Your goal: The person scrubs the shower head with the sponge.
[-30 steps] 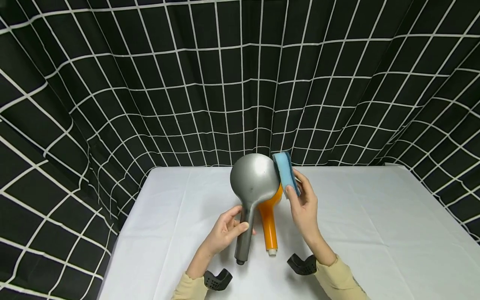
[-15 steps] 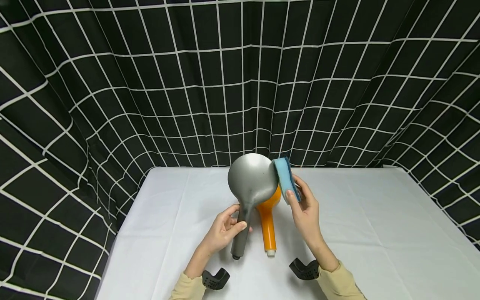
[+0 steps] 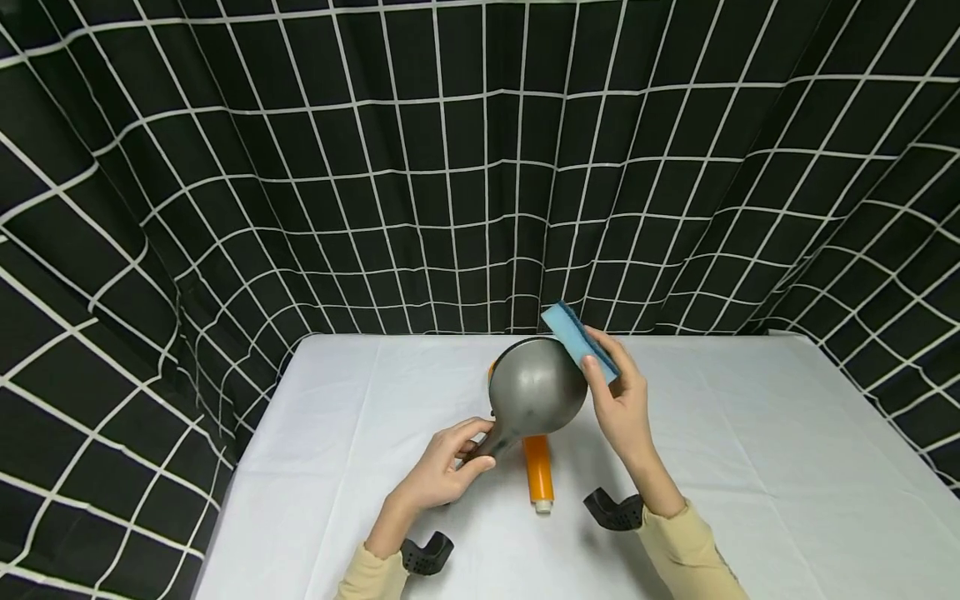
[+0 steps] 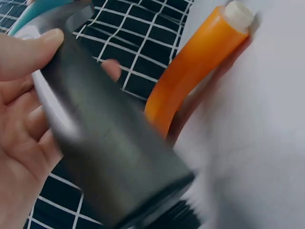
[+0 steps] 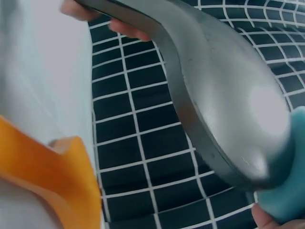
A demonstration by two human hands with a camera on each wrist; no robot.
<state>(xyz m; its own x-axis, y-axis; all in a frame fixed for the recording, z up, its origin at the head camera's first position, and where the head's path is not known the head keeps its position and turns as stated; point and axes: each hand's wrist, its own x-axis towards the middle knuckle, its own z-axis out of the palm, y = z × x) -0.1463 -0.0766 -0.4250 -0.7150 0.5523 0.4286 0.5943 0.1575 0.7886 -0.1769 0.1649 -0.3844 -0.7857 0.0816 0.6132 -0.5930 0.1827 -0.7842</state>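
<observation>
My left hand [image 3: 437, 469] grips a grey hand-held shower head [image 3: 536, 385] by its handle, thumb on top, with the rounded back facing up. In the left wrist view its handle [image 4: 105, 129] is close and blurred, ending in a dark cap. My right hand [image 3: 625, 408] pinches a blue sponge [image 3: 572, 335] with a darker scouring layer. The sponge lies against the right side of the grey head; the right wrist view shows the sponge [image 5: 284, 183] at its rounded end. Under the grey one, an orange shower head [image 3: 537, 471] rests on the table, mostly hidden, its white end showing.
A white cloth covers the table [image 3: 750, 467]. Black curtains [image 3: 420, 167] with a white grid stand behind and at both sides. A black wrist mount [image 3: 427, 554] sits on the left wrist, another wrist mount [image 3: 613, 510] on the right.
The grey shower head has swung its round end right and toward me, covering more of the orange one. The sponge has tilted along with it, its top leaning left.
</observation>
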